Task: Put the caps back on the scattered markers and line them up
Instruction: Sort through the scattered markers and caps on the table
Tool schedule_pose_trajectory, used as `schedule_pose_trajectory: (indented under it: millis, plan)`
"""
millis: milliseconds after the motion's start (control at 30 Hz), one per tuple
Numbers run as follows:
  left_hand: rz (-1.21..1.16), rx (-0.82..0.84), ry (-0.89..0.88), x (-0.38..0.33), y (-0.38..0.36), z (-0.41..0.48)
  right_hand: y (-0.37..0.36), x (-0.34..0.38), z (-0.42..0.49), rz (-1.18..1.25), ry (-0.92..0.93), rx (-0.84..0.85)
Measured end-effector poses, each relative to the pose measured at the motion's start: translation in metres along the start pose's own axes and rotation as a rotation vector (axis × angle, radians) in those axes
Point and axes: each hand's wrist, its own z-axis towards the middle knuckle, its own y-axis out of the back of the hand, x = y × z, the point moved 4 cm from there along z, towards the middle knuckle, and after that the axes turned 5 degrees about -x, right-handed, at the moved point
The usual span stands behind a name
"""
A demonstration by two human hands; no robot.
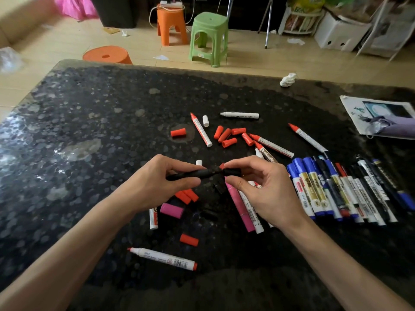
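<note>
Head view: left hand (155, 184) grips black marker (190, 175); right hand (266, 190) pinches black cap (233, 172).

Daylight, fairly bright. Glare on surface (45, 153) at left of frame. Upper corners motion-blurred; wide-angle bowing at edges. Centre sharp.

A: black marker (190, 175) tip visible?
B: no. right hand (269, 194) fingers hide its joint with the black cap (233, 172). pink marker (239, 205) top is under that hand. paper (381, 115) is cut by the right edge.
</note>
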Motion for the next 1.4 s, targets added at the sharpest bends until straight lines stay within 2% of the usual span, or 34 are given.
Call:
schedule_pose_trajectory:
  millis: [167, 267, 367, 733, 1233, 1400]
  plan:
    - [-0.021, 0.006, -0.013, -0.002, -0.002, -0.001, -0.003, 0.004, -0.002, -0.080, 0.071, 0.023]
    - [0.025, 0.026, -0.067, -0.006, -0.007, -0.002, -0.003, 0.007, -0.004, -0.125, 0.128, 0.022]
    - [0.114, -0.029, -0.125, -0.007, -0.010, 0.000, -0.002, 0.006, -0.004, -0.168, 0.154, 0.018]
    - [0.200, -0.054, -0.149, -0.004, -0.013, 0.001, -0.004, 0.003, -0.007, -0.106, 0.073, 0.068]
    - [0.175, -0.088, -0.137, -0.006, -0.005, 0.001, -0.002, -0.001, -0.002, -0.052, 0.010, 0.097]
    - [0.225, -0.161, -0.052, 0.001, 0.009, 0.001, 0.004, -0.010, -0.001, -0.284, 0.033, 0.000]
